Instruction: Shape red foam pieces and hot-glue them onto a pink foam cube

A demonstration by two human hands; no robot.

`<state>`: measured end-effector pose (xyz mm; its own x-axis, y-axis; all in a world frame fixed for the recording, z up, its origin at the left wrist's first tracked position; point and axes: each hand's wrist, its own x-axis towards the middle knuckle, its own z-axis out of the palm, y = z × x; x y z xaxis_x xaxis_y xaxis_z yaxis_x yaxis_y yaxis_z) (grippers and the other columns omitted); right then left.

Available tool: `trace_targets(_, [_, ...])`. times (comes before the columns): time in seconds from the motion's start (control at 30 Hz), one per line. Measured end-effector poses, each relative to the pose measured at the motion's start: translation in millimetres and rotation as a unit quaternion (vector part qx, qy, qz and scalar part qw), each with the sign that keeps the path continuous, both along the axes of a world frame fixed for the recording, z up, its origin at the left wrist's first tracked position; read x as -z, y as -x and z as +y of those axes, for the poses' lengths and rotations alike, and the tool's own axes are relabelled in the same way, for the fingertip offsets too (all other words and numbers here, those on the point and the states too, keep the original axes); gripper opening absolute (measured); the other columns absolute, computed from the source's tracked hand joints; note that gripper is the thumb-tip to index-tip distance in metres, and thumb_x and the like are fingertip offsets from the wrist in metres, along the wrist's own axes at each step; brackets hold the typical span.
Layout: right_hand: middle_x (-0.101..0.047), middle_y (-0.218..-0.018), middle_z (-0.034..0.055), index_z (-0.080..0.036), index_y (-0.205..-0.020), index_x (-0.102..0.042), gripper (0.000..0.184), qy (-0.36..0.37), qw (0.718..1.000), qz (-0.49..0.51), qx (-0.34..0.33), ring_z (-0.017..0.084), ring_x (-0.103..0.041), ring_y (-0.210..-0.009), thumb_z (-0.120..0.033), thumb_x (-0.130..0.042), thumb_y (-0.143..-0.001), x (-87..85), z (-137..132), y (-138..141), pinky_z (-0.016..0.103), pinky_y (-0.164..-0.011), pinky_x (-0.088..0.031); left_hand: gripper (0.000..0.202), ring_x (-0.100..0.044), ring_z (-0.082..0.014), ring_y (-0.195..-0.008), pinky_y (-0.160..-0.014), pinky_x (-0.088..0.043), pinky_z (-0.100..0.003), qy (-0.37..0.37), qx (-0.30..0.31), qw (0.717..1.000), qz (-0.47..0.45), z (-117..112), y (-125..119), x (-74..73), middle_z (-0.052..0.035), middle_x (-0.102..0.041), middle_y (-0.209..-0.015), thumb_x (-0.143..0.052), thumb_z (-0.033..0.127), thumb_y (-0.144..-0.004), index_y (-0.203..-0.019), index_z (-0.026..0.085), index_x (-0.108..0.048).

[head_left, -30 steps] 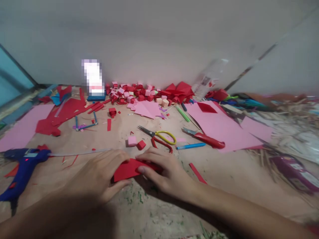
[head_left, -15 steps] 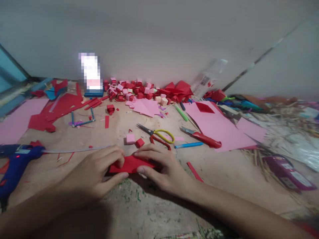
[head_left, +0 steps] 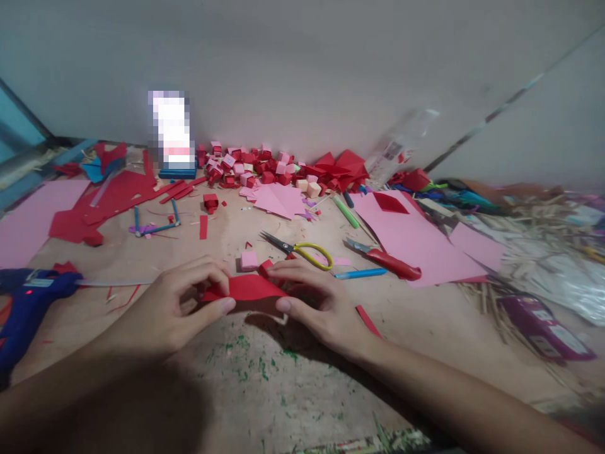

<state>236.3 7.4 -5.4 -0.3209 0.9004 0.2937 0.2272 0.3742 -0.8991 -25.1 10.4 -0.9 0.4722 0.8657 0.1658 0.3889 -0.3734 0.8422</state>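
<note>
A folded piece of red paper (head_left: 248,289) is held just above the brown work surface, between both hands. My left hand (head_left: 182,306) pinches its left end with thumb and curled fingers. My right hand (head_left: 314,306) grips its right end, thumb underneath and fingers over the top. A small pink cube (head_left: 249,260) and a small red cube (head_left: 265,266) lie just behind the paper. Yellow-handled scissors (head_left: 302,250) lie beyond my right hand.
A blue glue gun (head_left: 28,299) lies at the left. A red-handled cutter (head_left: 390,261), a blue pen (head_left: 359,273) and pink sheets (head_left: 406,236) are at the right. Several red and pink cubes (head_left: 255,170) are piled by the wall. A purple box (head_left: 546,325) lies far right.
Both hands have lifted the red paper off the surface and moved it slightly away from me. The fingers went from pressing flat to pinching its ends.
</note>
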Motion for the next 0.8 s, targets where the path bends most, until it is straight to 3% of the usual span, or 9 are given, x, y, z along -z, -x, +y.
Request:
trace_targets(0.13, [-0.076, -0.119, 0.0065, -0.031, -0.113, -0.080, 0.035, -0.009, 1.000, -0.002, 0.004, 0.026, -0.068, -0.113, -0.027, -0.086, -0.079, 1.5, 3.3, -1.2, 0.047, -0.101, -0.053, 0.014, -0.066, -0.0147, -0.087, -0.077, -0.054, -0.022, 0.013, -0.031, 0.999, -0.008, 2.8, 3.8, 0.0, 0.0004, -0.069, -0.096, -0.064, 0.034, -0.096, -0.088, 0.022, -0.066])
trace_targets(0.23, [-0.077, -0.116, 0.0062, -0.030, -0.106, -0.082, 0.023, 0.004, 1.000, 0.012, 0.008, 0.024, -0.069, -0.111, -0.024, -0.081, -0.084, 2.4, 4.5, 0.6, 0.045, -0.100, -0.053, 0.017, -0.068, -0.0156, -0.091, -0.081, -0.055, -0.023, 0.026, -0.040, 0.999, -0.018, 4.4, 6.3, 1.9, 0.0001, -0.071, -0.099, -0.064, 0.037, -0.096, -0.089, 0.023, -0.068])
trace_targets(0.33, [-0.077, -0.113, 0.0065, -0.027, -0.100, -0.083, 0.015, 0.034, 0.999, 0.035, 0.017, 0.021, -0.071, -0.099, -0.023, -0.071, -0.092, 3.7, 3.6, 2.3, 0.040, -0.089, -0.056, 0.019, -0.069, -0.0176, -0.103, -0.086, -0.055, -0.023, 0.022, -0.051, 0.998, -0.030, 4.8, 6.2, 1.5, -0.0015, -0.072, -0.111, -0.064, 0.038, -0.096, -0.087, 0.023, -0.071])
trace_targets(0.5, [-0.076, -0.080, 0.0041, -0.020, -0.089, -0.082, 0.017, 0.120, 0.991, 0.037, 0.042, 0.015, -0.066, -0.069, -0.029, -0.069, -0.096, 4.5, 0.8, 0.5, 0.029, -0.065, -0.051, 0.023, -0.065, -0.0142, -0.067, -0.060, -0.052, -0.021, 0.076, -0.090, 0.993, -0.029, 5.5, 1.5, -2.8, 0.0014, -0.069, -0.071, -0.064, 0.041, -0.095, -0.084, 0.022, -0.071])
trace_targets(0.67, [-0.072, -0.065, 0.0026, -0.017, -0.084, -0.079, 0.022, 0.209, 0.974, 0.066, 0.056, 0.012, -0.062, -0.056, -0.034, -0.069, -0.095, 1.1, -1.7, 4.7, 0.025, -0.054, -0.045, 0.024, -0.065, -0.0150, -0.054, -0.052, -0.052, -0.023, 0.155, -0.105, 0.982, -0.038, 7.7, 0.4, 0.5, 0.0023, -0.067, -0.061, -0.066, 0.044, -0.093, -0.094, 0.020, -0.071])
trace_targets(0.73, [-0.072, -0.062, 0.0029, -0.017, -0.081, -0.078, 0.023, 0.236, 0.966, 0.080, 0.063, 0.012, -0.061, -0.055, -0.034, -0.069, -0.095, -0.4, -2.0, 7.8, 0.024, -0.053, -0.044, 0.024, -0.067, -0.0154, -0.056, -0.054, -0.055, -0.025, 0.126, -0.122, 0.984, -0.026, 7.6, 2.3, 1.0, 0.0013, -0.070, -0.068, -0.066, 0.044, -0.094, -0.101, 0.021, -0.071])
trace_targets(0.8, [-0.072, -0.062, 0.0035, -0.016, -0.077, -0.078, 0.026, 0.241, 0.965, 0.080, 0.059, 0.011, -0.061, -0.055, -0.034, -0.070, -0.095, -1.0, -1.8, 9.3, 0.024, -0.055, -0.044, 0.024, -0.073, -0.0184, -0.076, -0.069, -0.060, -0.028, 0.025, -0.130, 0.991, 0.009, 6.6, 4.4, -0.2, -0.0026, -0.076, -0.090, -0.068, 0.041, -0.093, -0.108, 0.022, -0.071])
